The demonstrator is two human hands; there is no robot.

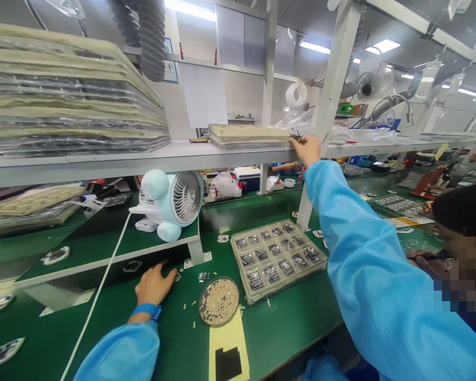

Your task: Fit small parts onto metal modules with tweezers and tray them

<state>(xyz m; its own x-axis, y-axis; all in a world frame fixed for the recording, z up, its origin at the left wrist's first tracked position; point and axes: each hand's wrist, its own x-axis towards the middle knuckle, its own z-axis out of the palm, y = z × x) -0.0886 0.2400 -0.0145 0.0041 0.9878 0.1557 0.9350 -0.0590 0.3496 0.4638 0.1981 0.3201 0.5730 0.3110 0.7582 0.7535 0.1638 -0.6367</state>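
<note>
My left hand lies low on the green bench beside the small raised stand, thumb and forefinger apart. Just past its thumb is a small metallic part; I cannot tell whether they touch. My right arm reaches up to the white shelf, where my right hand pinches a thin dark tool at the shelf's front edge. Right next to that tool is a low stack of cream trays. Below, a clear tray holds small dark parts in its compartments. A round dish carries many tiny beige pieces.
A light-blue fan stands on the raised stand, its white cable running down across the bench. Tall stacked trays fill the shelf's left end. A white post rises beside my right hand. Another person sits at the right.
</note>
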